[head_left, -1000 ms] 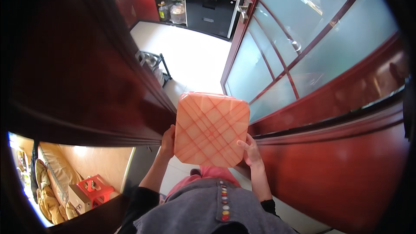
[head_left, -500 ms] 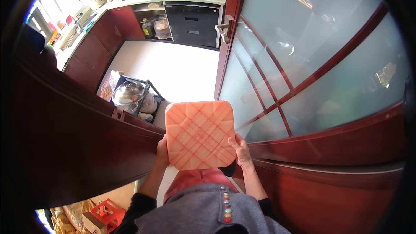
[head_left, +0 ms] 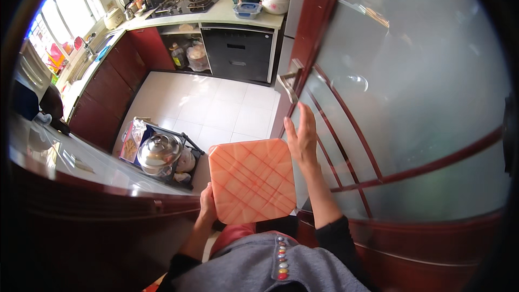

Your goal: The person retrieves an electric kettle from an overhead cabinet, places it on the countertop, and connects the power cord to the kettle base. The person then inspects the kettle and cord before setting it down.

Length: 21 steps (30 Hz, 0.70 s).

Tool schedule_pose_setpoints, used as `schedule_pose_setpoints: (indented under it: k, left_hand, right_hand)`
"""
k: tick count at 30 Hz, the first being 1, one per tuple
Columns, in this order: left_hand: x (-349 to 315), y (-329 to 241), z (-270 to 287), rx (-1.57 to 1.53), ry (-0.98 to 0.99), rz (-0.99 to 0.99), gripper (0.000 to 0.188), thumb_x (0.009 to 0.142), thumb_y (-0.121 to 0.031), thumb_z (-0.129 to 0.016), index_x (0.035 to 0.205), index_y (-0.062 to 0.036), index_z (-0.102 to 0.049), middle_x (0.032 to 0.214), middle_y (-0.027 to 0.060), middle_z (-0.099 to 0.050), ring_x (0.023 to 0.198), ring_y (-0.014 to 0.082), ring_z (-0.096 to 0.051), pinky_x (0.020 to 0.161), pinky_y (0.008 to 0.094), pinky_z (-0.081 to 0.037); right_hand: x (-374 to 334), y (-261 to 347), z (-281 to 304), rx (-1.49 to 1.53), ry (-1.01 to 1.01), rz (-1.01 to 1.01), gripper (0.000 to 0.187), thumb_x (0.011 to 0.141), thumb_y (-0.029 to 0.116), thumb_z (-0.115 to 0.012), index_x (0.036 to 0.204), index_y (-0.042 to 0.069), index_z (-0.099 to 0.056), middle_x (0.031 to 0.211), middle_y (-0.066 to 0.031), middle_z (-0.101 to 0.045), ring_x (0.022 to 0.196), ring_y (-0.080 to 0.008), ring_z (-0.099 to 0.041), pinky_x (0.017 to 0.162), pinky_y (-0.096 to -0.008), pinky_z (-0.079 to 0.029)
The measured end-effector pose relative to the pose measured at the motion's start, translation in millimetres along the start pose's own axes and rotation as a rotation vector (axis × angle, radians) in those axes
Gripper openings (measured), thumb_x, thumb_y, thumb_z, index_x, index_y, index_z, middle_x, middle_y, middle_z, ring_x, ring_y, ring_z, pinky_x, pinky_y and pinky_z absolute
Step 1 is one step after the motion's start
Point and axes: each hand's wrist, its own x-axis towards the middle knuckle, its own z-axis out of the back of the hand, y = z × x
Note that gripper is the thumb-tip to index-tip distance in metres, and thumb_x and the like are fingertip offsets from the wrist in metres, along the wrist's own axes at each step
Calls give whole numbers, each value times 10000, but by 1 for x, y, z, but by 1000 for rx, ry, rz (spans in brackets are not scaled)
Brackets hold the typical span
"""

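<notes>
What looks like an orange plastic stool (head_left: 252, 181), its square seat marked with crossing lines, is held in front of my body; anything below the seat is hidden. My left hand (head_left: 207, 203) grips its left edge, fingers partly out of sight under the rim. Off the stool, my right hand (head_left: 304, 135) is raised at its upper right corner, open, thumb apart from the fingers. Just beyond those fingertips is the metal handle (head_left: 290, 84) of a red-framed frosted glass door (head_left: 411, 103); hand and handle look slightly apart.
A low cart (head_left: 186, 146) with a lidded steel pot (head_left: 160, 151) and bags stands ahead on the left of the tiled floor (head_left: 216, 103). Red cabinets (head_left: 102, 86), a gas stove (head_left: 189, 4) and a black built-in appliance (head_left: 238, 51) line the far side. A glossy pale panel (head_left: 108, 159) is close on my left.
My right hand has let go of the stool's right side and risen toward the door handle. My left hand still holds the stool. The view has shifted forward into the doorway.
</notes>
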Motion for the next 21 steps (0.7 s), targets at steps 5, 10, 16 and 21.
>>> schedule_pose_setpoints:
  k: [5, 10, 16, 21]
  left_hand:
    - [42, -18, 0, -40, -35, 1, 389, 1047, -286, -407, 1199, 21, -592, 1139, 129, -650, 993, 204, -636, 877, 340, -542]
    - [68, -33, 9, -71, -69, -23, 386, 1043, -290, -413, 1187, 18, -596, 1132, 136, -650, 991, 206, -638, 876, 343, -542]
    - [99, -41, 23, -93, -116, -60, 359, 1047, -286, -420, 1153, 5, -603, 1129, 119, -650, 991, 196, -632, 887, 341, -533]
    - [125, -51, 14, -191, -156, -41, 380, 1051, -301, -414, 1161, 9, -603, 1139, 117, -648, 1014, 201, -629, 922, 345, -519]
  right_hand:
    - [73, -10, -59, -338, 35, 11, 413, 993, 191, -571, 1323, -43, -484, 1158, -214, -602, 1078, -380, -588, 917, -466, -483]
    - [88, -28, -76, -532, -28, 50, 216, 948, 58, -577, 1157, 7, -581, 934, -165, -643, 892, -349, -653, 736, -427, -545]
    - [92, -32, -76, -496, -52, -26, 232, 945, 52, -568, 1174, 16, -575, 974, -157, -642, 897, -359, -653, 742, -426, -545]
    - [98, -39, -67, -459, -14, -73, 247, 984, 60, -532, 1227, 20, -544, 1012, -169, -636, 910, -384, -657, 721, -455, -548]
